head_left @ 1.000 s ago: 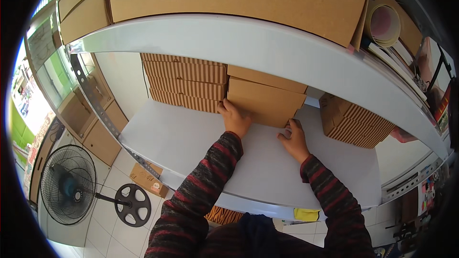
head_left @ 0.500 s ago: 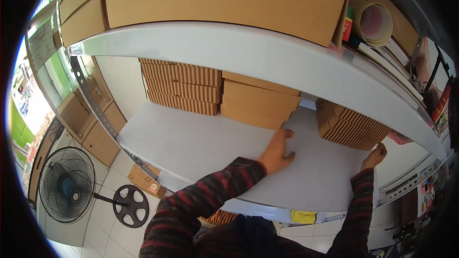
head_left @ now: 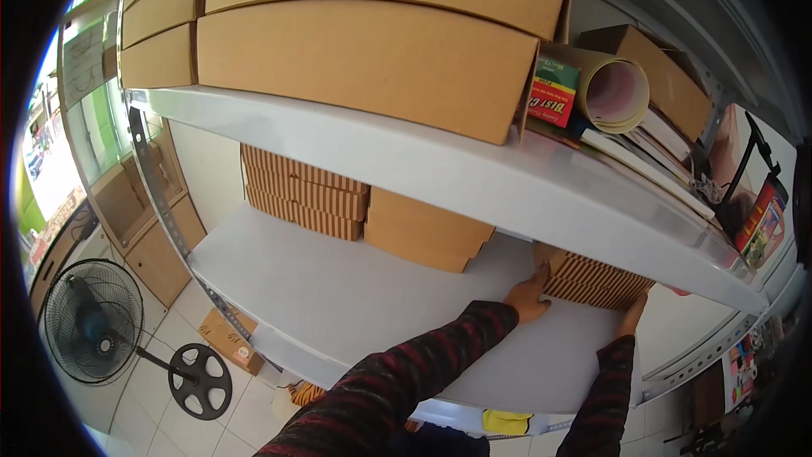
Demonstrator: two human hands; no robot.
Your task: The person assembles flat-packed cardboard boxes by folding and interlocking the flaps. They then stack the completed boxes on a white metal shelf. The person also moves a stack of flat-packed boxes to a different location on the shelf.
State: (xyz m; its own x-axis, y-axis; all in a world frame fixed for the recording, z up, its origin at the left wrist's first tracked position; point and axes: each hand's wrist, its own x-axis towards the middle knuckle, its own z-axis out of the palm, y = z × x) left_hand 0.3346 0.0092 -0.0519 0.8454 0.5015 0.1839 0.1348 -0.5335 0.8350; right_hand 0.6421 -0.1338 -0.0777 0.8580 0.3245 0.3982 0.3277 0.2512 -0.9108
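Note:
A stack of brown striped cardboard boxes (head_left: 596, 281) sits on the right part of the grey-white shelf board (head_left: 338, 288), its top partly hidden by the shelf above. My left hand (head_left: 530, 298) grips the left side of this stack, fingers reaching round toward its far side. At the stack's right end, my right hand (head_left: 630, 317) is pressed against the side, its fingertips partly hidden. Farther left stand a plain brown cardboard box (head_left: 427, 233) and another stack of striped boxes (head_left: 304, 200), both apart from my hands.
Above my hands runs the upper shelf's white edge (head_left: 406, 156), carrying large cardboard boxes (head_left: 364, 63), a paper roll (head_left: 617, 93) and a red-green box (head_left: 554, 95). Perforated metal posts (head_left: 161, 186) frame the shelf. A standing fan (head_left: 93, 322) is at the left.
My left hand has moved right from the bare board to the right-hand striped stack. My right hand now touches its right end. The view has shifted, showing more of the upper shelf.

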